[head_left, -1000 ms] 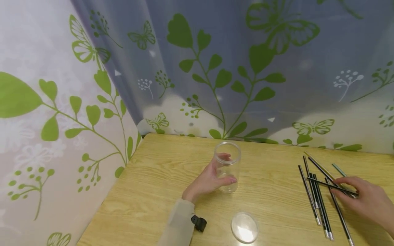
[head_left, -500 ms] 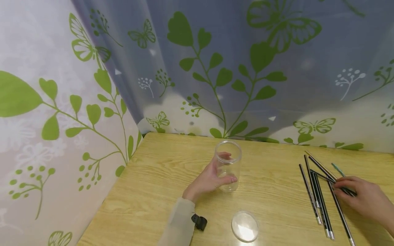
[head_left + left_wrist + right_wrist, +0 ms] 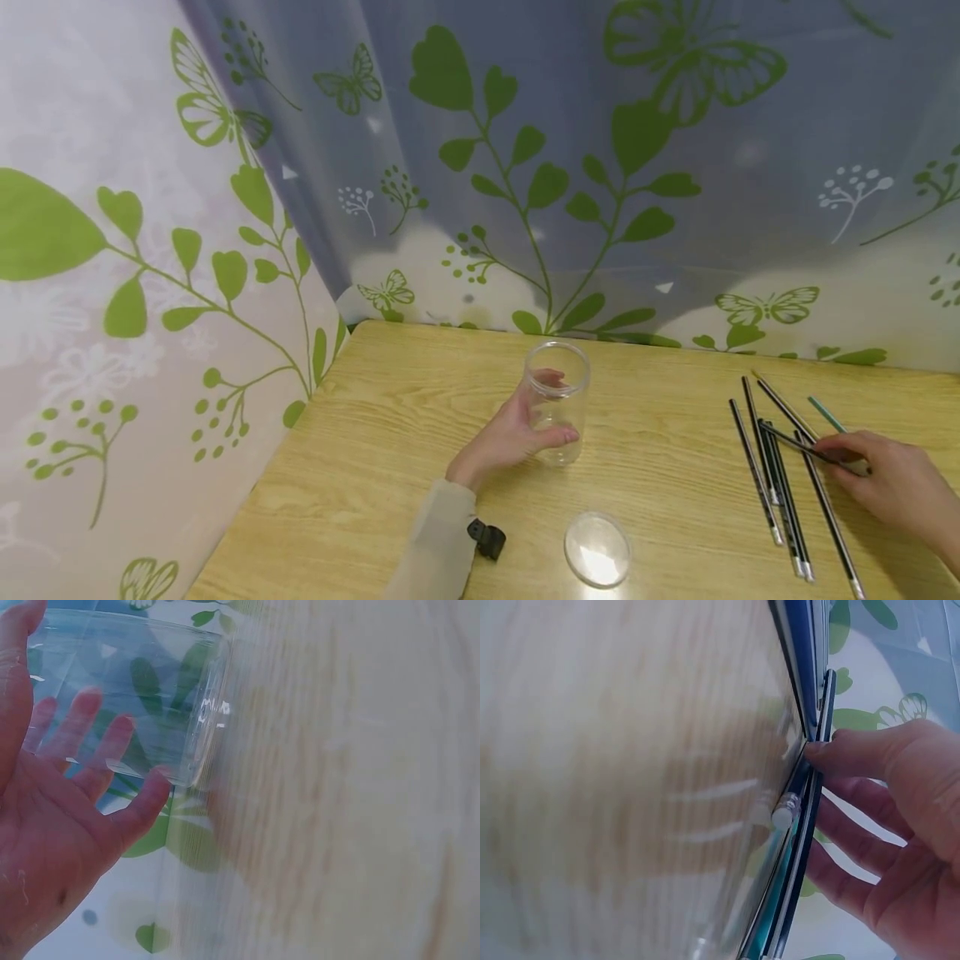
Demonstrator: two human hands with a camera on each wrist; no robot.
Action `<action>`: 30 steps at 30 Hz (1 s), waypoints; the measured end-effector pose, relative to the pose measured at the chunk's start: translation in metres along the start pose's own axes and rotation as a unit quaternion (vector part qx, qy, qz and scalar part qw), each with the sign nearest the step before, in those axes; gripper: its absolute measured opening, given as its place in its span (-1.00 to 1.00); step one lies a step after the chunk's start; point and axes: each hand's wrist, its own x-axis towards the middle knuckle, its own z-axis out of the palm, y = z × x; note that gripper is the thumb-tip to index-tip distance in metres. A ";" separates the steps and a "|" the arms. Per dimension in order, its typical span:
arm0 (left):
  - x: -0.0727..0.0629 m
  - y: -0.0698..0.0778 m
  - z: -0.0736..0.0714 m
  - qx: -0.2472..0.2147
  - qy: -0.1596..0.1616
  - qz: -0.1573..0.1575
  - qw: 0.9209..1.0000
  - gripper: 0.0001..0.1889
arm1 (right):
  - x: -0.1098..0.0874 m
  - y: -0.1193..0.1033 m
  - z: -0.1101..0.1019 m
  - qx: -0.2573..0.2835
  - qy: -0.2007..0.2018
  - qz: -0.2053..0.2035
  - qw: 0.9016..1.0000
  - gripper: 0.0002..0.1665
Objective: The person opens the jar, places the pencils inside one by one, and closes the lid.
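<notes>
In the head view my left hand [image 3: 506, 442] holds a clear, uncapped jar [image 3: 558, 410] upright on the wooden table, thumb on the near side and fingers round behind. The left wrist view shows the same jar [image 3: 150, 682] with the fingers curved along its wall. At the right, my right hand [image 3: 896, 487] pinches a dark pencil [image 3: 791, 440] that slants over a loose pile of dark pencils [image 3: 786, 508]. Up close in the right wrist view, thumb and fingers are on a dark pencil [image 3: 801, 847]; a white-tipped pencil end [image 3: 782, 817] lies beside it.
A round transparent lid [image 3: 597, 550] lies flat in front of the jar. A green pencil [image 3: 827, 414] sticks out beyond my right hand. Patterned curtain cloth [image 3: 480, 208] hangs along the table's back edge, with more at the left.
The pencil in my right hand has swung, its far end rising slightly away from me and to the right. My right fingers have shifted a little. The left hand and jar stay put.
</notes>
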 end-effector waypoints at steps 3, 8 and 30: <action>0.001 -0.001 0.000 0.000 -0.004 0.000 1.000 -0.25 | 0.001 0.000 -0.002 0.004 -0.018 0.014 1.000 -0.75; 0.001 0.000 -0.001 0.002 -0.007 -0.003 1.000 -0.25 | 0.000 -0.004 -0.005 0.009 -0.016 0.028 0.999 -0.74; 0.000 0.001 0.000 0.002 -0.003 -0.021 1.000 -0.27 | 0.009 -0.049 -0.040 0.081 0.124 0.043 0.988 -0.66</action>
